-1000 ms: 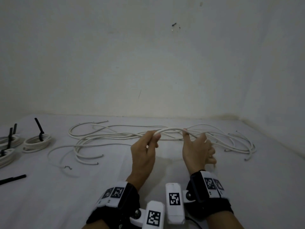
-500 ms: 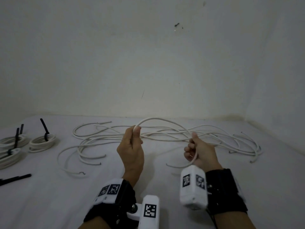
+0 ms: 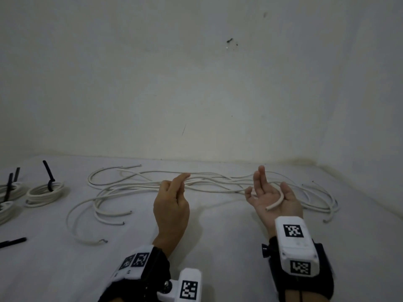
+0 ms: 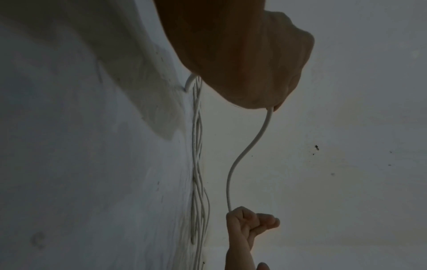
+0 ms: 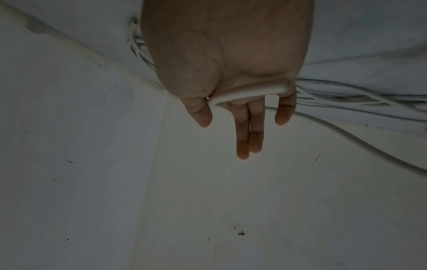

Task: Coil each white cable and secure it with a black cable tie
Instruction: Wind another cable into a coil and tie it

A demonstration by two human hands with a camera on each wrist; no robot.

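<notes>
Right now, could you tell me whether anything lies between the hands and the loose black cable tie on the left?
Yes: the free ends of the uncoiled white cables lie between the left hand and the loose black cable tie.

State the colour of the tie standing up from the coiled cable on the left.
Black. The tie shows best in the head view, against its white coil.

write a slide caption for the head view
Right hand, palm up, cradles a white cable end while the left hand pinches it above loose cables on the floor.
</notes>
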